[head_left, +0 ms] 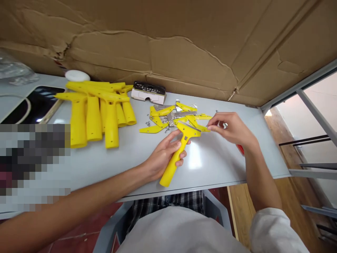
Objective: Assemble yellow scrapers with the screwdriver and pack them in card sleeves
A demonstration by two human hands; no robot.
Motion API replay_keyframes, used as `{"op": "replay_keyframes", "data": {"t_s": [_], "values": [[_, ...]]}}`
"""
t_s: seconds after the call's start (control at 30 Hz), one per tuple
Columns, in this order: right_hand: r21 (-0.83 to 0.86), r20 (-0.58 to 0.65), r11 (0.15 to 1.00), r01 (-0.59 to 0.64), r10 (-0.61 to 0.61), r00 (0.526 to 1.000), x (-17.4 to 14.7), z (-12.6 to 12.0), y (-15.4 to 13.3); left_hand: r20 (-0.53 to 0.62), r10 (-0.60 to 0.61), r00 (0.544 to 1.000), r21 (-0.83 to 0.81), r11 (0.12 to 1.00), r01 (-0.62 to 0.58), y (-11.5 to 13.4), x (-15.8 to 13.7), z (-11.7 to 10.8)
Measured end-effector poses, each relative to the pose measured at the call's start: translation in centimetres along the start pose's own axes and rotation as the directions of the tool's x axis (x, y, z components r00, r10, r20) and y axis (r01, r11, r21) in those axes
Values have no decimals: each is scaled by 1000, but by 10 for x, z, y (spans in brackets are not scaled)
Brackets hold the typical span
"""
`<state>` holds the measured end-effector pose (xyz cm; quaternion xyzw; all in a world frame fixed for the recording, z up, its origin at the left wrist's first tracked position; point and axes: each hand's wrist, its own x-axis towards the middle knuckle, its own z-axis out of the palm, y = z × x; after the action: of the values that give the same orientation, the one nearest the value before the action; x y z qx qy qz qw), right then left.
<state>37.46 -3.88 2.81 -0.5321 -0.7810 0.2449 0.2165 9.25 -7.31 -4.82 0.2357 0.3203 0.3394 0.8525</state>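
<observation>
My left hand (168,151) is wrapped round the handle of a yellow scraper (172,167), tilted with its wide head up and to the right. A thin grey strip runs along the head's top edge. To the right of that head, my right hand (229,128) has thumb and fingertips pinched together; whatever they hold is too small to make out. Just behind the scraper lies a loose pile of yellow cover plates (164,111), metal strips (185,113) and tiny screws (149,123). One plate's end reaches close to my right fingertips.
Several yellow scraper handles (112,123) are stacked at the left, beside a tablet (34,102) with a cable. A small black-and-white box (149,92) stands near the cardboard wall (147,52). Partly behind my right wrist lies a red object (240,149). The table's front edge is close to me.
</observation>
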Motion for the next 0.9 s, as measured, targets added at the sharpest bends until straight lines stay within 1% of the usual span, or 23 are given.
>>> {"op": "replay_keyframes", "data": {"t_s": [0.03,0.1,0.13,0.2,0.27,0.33,0.43,0.53,0.7,0.8,0.9], "values": [[20,40,996,86,-87,995,7,10,-13,-14,26,1000,7,1000,-26,-3,-2,1],[34,105,982,185,-187,977,24,26,-32,-61,105,993,16,994,-104,-9,-5,4],[27,123,976,215,-216,969,32,32,-38,-84,140,987,19,990,-139,-13,-6,5],[-13,157,972,235,-230,961,48,39,-45,-113,184,976,11,983,-184,-18,-8,6],[-62,205,973,224,-208,957,61,43,-47,-97,180,979,-9,983,-182,-20,-9,5],[-91,267,972,216,-185,946,71,45,-47,-67,146,987,-25,989,-148,-19,-11,5],[-80,358,968,237,-194,913,79,46,-50,-66,99,993,-56,993,-102,-15,-12,4],[-75,422,966,246,-193,886,82,46,-54,-69,76,995,-102,991,-83,-14,-13,4],[-192,454,950,245,-135,881,86,42,-56,-19,82,996,-124,989,-83,-15,-12,2],[-270,464,939,211,-65,884,87,38,-55,-19,75,997,-109,991,-76,-14,-13,1],[-300,517,938,175,6,856,85,34,-56,-35,52,998,-83,995,-55,-12,-15,3]]}}
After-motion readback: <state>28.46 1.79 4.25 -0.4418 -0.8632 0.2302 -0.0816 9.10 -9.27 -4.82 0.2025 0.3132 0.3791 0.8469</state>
